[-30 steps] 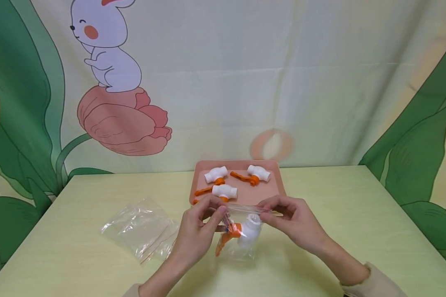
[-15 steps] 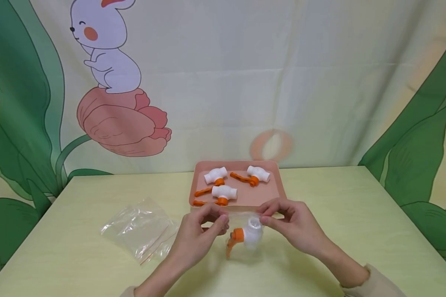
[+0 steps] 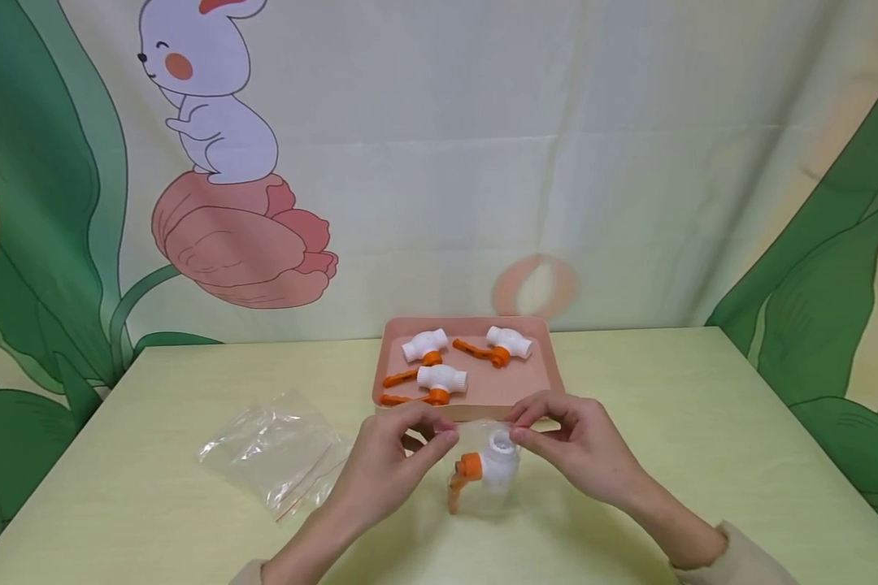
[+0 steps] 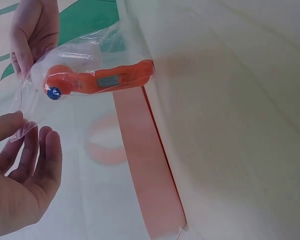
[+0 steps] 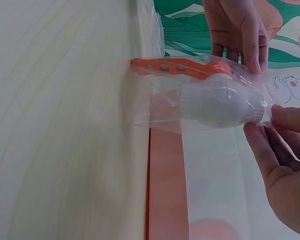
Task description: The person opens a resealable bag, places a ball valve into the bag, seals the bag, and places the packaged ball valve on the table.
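Observation:
A clear plastic zip bag [image 5: 140, 110] hangs between both hands, its top edge stretched across. Inside it is a white ball valve [image 3: 499, 465] with an orange handle [image 4: 107, 79], which points down toward the table. My left hand [image 3: 398, 459] pinches the bag's top left corner between thumb and index finger, the other fingers loosely bent. At the opposite top corner, my right hand [image 3: 581, 443] pinches the bag close to the valve's open end. In the right wrist view the bag's lower end is right at the tabletop.
Behind the hands a pink tray [image 3: 515, 386] holds 3 more ball valves, among them a white and orange one [image 3: 510, 341] at its right. Several flat clear bags [image 3: 274, 447] lie on the table to the left. A printed curtain [image 3: 439, 187] hangs behind the table.
The left thumb and fingers have slid along the bag's top edge toward the right and slightly down. The bagged valve has dropped a little and swung right; the right hand has barely moved.

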`<state>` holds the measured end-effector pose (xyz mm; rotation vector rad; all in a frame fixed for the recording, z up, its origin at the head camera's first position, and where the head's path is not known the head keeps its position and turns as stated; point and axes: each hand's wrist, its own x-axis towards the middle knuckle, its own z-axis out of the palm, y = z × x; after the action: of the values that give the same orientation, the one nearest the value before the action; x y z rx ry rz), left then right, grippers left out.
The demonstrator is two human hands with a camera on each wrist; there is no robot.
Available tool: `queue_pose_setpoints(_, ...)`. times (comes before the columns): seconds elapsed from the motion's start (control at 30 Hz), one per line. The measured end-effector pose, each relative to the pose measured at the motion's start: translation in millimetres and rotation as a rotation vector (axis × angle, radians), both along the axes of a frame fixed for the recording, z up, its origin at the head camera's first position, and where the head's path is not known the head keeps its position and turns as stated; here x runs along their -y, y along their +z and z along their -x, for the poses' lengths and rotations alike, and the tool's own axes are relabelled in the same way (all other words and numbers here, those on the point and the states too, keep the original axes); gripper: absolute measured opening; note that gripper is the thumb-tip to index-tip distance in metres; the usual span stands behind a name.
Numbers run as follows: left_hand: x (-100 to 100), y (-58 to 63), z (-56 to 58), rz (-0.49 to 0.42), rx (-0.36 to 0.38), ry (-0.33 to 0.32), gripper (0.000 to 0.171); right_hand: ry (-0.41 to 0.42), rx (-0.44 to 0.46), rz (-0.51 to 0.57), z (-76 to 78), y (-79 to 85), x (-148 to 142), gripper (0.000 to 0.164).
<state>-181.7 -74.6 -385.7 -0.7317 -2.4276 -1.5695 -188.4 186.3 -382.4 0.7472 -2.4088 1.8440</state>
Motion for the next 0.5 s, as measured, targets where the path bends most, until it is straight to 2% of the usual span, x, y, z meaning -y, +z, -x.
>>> queue_pose_setpoints(0.2, -1.0, 0.8, 1.3, 0.014, -0.048, -0.01, 0.005, -0.006, -0.041, -0.045, -0.5, 0.3, -0.9, 0.007)
queue_pose_setpoints(0.4, -2.5, 1.8, 0.7, 0.014, -0.044, 0.015, 0.003, -0.007, -0.062, -0.079, -3.3, 1.4, -0.2, 0.007)
queue_pose_setpoints(0.5, -3.6, 2.0, -0.1, 0.018, -0.042, 0.013, 0.008, -0.007, -0.09, -0.088, -4.0, 2.6, 1.1, 0.009)
